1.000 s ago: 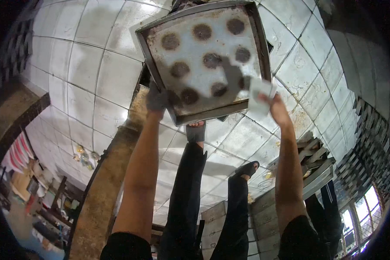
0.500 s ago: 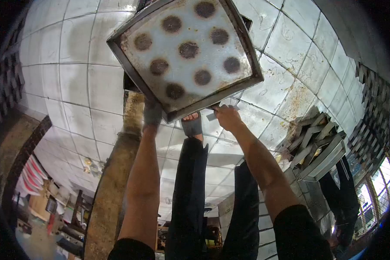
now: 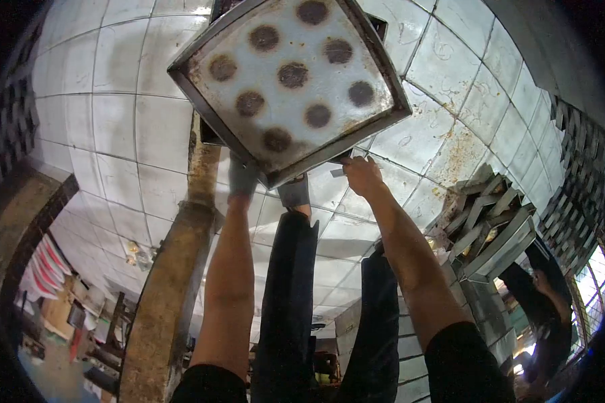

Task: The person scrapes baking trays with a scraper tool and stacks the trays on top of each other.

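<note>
A square metal tray (image 3: 329, 80) with a raised rim and several dark round marks is tilted at the top centre. My left hand (image 3: 243, 176), in a dark glove, is at its lower left rim, closed, with the fingers partly hidden by the tray. My bare right hand (image 3: 363, 174) is closed just below the lower right rim, pinching a small flat grey piece (image 3: 337, 172) that sticks out to its left. Another dark frame (image 3: 378, 27) shows partly behind the tray.
White floor tiles (image 3: 165, 127) surround the tray. A brown worn beam (image 3: 161, 302) runs at left. Metal strips lie piled (image 3: 484, 208) at right, near stacked metal pieces (image 3: 578, 188). Another person's dark-clothed legs (image 3: 538, 302) show at lower right. My sandalled foot (image 3: 294, 191) is below the tray.
The tray has shifted left and up and turned. My right hand has moved from the tray's right side to below its lower rim. The other person at right has shifted.
</note>
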